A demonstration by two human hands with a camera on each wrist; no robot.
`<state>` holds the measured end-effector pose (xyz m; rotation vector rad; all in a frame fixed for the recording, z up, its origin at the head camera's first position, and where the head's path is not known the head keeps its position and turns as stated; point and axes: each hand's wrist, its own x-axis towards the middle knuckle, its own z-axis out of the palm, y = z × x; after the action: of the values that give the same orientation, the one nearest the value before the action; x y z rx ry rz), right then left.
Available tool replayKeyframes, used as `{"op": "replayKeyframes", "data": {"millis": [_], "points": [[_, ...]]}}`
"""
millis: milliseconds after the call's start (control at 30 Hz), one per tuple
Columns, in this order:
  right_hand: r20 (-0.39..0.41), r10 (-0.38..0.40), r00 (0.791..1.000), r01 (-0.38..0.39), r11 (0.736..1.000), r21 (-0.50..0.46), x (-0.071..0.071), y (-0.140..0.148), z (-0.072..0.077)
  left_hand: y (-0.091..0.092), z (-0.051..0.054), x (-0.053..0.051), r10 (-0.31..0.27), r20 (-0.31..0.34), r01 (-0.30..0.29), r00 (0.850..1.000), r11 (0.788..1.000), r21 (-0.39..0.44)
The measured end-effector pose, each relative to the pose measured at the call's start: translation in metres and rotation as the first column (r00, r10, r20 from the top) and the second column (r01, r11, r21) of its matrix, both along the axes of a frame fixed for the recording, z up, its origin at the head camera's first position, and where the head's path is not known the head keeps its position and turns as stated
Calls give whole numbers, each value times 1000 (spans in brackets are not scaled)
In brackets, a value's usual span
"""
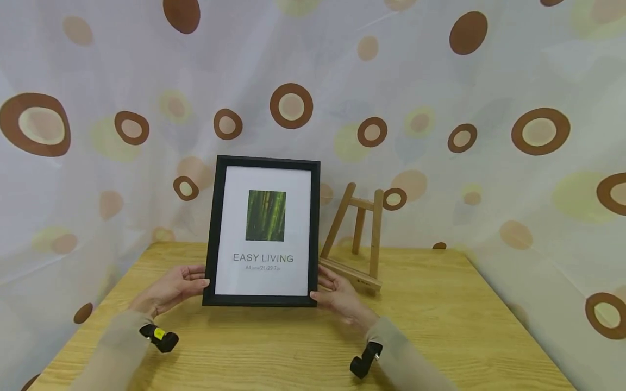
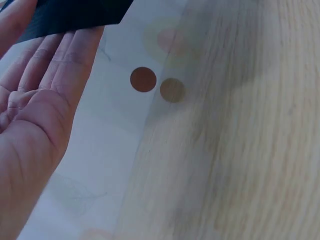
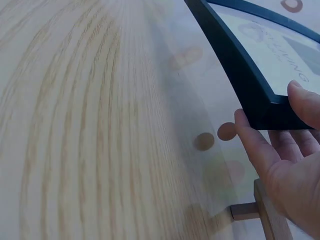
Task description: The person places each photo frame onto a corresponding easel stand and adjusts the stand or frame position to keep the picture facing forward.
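A black picture frame [image 1: 261, 301] is held upright above the table, its front with a green bamboo picture and "EASY LIVING" facing the head view. My left hand [image 1: 171, 288] grips its lower left side, thumb in front and fingers behind. At the lower right corner, my right hand [image 1: 344, 298] pinches the frame the same way. In the left wrist view the left hand [image 2: 40, 110] has its fingers under the dark frame [image 2: 75, 17]. The right wrist view shows the right hand [image 3: 295, 170] at a corner of the frame [image 3: 245, 85].
A small wooden easel [image 1: 375, 239] stands on the wooden table [image 1: 440, 315], just right of the frame and behind my right hand. Part of the easel [image 3: 270, 215] shows below the hand in the right wrist view. A patterned curtain [image 1: 415, 70] hangs behind the table.
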<state>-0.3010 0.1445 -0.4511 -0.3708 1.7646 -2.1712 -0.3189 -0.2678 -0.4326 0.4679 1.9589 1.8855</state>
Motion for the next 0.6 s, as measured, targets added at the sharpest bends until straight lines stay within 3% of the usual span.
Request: {"op": "replayKeyframes", "data": {"millis": [267,600], "points": [[-40,-44,998,47,998,52,0,14,5,19,2,-7,-44,-22,46,999,997,60],[-77,-66,995,76,988,132,-4,27,11,33,-1,-11,-53,-19,53,998,998,26]]}}
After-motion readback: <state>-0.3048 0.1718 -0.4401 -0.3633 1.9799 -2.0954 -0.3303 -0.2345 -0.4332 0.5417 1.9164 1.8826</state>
